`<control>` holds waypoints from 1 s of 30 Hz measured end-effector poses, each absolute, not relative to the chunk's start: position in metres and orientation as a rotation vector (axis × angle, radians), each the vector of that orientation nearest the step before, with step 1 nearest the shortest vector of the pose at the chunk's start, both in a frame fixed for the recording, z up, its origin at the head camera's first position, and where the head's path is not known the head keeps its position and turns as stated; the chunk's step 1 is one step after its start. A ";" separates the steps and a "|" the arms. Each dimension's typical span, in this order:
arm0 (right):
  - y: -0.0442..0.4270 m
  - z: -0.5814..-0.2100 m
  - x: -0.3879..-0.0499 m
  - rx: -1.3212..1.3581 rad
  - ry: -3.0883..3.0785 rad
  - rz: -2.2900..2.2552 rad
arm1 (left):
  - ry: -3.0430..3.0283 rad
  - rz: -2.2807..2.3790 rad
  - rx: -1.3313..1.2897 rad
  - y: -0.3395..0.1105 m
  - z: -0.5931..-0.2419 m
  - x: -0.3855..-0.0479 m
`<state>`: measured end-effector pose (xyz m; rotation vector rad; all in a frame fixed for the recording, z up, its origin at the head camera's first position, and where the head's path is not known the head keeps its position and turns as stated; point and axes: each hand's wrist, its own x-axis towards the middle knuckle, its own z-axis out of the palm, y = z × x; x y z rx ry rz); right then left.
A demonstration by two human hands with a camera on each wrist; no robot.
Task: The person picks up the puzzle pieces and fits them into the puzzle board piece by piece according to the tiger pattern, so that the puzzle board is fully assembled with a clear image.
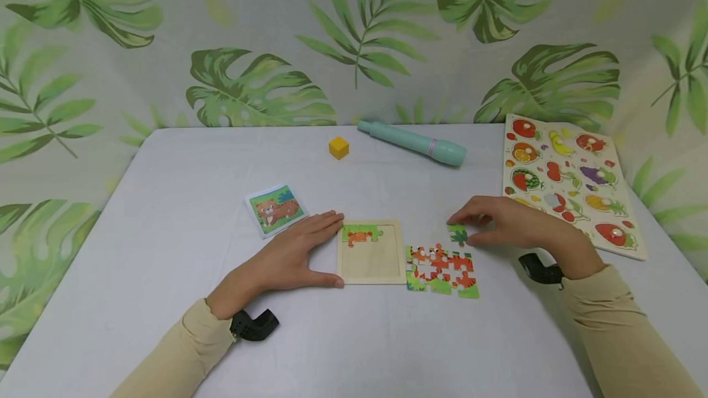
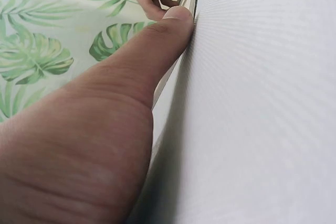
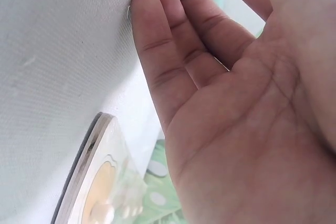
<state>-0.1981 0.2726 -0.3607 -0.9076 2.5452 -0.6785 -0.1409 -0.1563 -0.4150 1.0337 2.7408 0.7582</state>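
Note:
My left hand rests along the left edge of a wooden puzzle frame, fingers straight and thumb at its lower left corner. Two or so joined pieces, green with an orange animal head, lie in the frame's upper left. To the right of the frame, my right hand pinches a green jigsaw piece with a dark leafy plant between thumb and index finger. Just below it, a cluster of tiger puzzle pieces lies on the table. The right wrist view shows the palm and curved fingers, with the piece hidden.
A tiger picture card lies beyond the left hand. At the back are a yellow cube and a teal tube-shaped object. A fruit peg board lies at the right, near the right forearm. A leaf-patterned cloth hangs behind.

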 end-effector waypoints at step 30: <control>0.270 -0.358 -0.195 -0.901 2.534 -0.662 | 2.740 0.773 1.044 -0.157 -0.415 -0.140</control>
